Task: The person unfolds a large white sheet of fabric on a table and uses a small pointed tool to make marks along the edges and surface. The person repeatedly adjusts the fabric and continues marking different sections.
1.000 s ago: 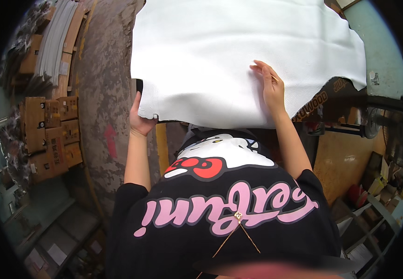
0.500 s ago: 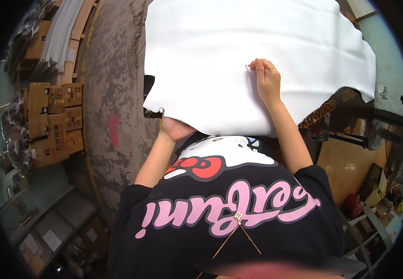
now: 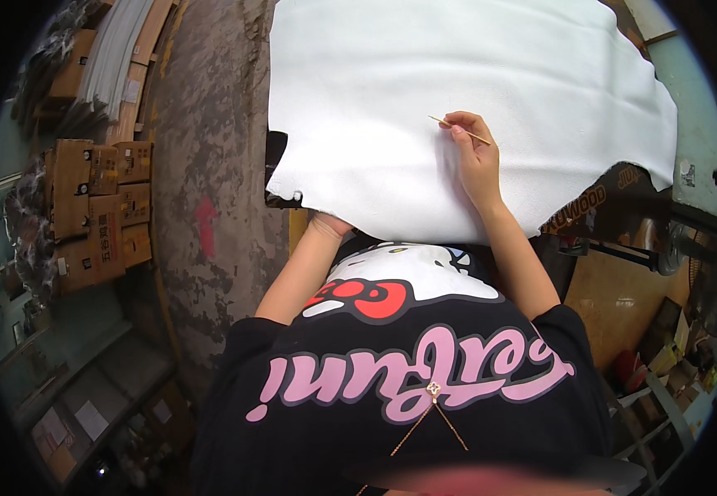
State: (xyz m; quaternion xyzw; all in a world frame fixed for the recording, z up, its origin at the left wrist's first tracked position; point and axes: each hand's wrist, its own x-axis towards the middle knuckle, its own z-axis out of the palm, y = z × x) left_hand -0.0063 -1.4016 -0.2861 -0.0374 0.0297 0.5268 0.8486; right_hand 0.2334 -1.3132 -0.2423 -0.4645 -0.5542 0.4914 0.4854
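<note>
I am viewing one white sheet [image 3: 391, 149], supple, faintly textured, irregularly edged and gently creased, spreading before the torso and partly covering a dark brown board [image 3: 597, 205] at right. Right hand [image 3: 476, 153]: pinching one slim, straight, wooden-looking stick [image 3: 439, 121] over the sheet. Left hand [image 3: 331, 223]: lying partly beneath the near edge, fingers hiding, so I cannot tell its grip.
</note>
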